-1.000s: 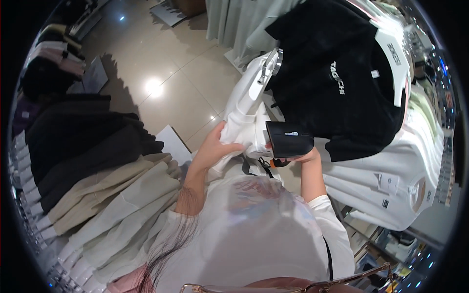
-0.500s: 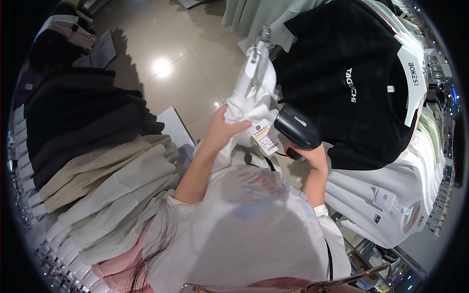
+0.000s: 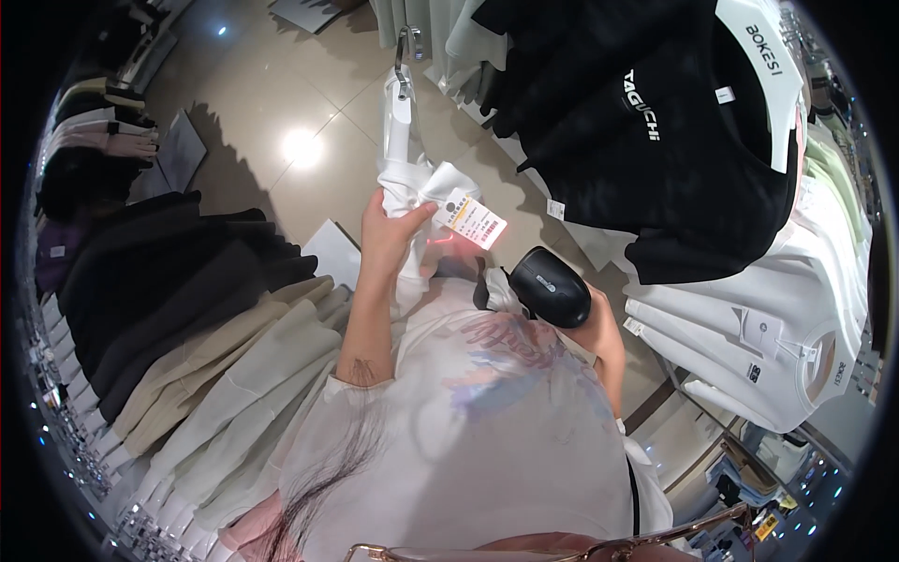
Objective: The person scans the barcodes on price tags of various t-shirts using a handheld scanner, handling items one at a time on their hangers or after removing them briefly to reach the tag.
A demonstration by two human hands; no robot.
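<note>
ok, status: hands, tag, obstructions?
Left hand grips white garment. Right hand holds barcode scanner. Price tag exposed, red light beside it. Nothing visible between scanner and tag.

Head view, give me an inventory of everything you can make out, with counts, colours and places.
White garment: 1, white, bunched in the left hand
Hooked hanger: 1, pale, metal hook, above that hand
Tag: 1, mostly white, beside the left thumb
Scanner: 1, black, in the right hand
T-shirt: 1, black, right
Shirts: several, white, below it
Dark clothes: several, blackish, left
Beige clothes: several, beige, lower left
Floor: 1, beige tile, upper middle
Glasses: 1 pair, gold-coloured frame, bottom edge
Worn top: 1, white, printed, lower middle
Left hand: 1, bare, centre
Right hand: 1, bare, right of centre
</note>
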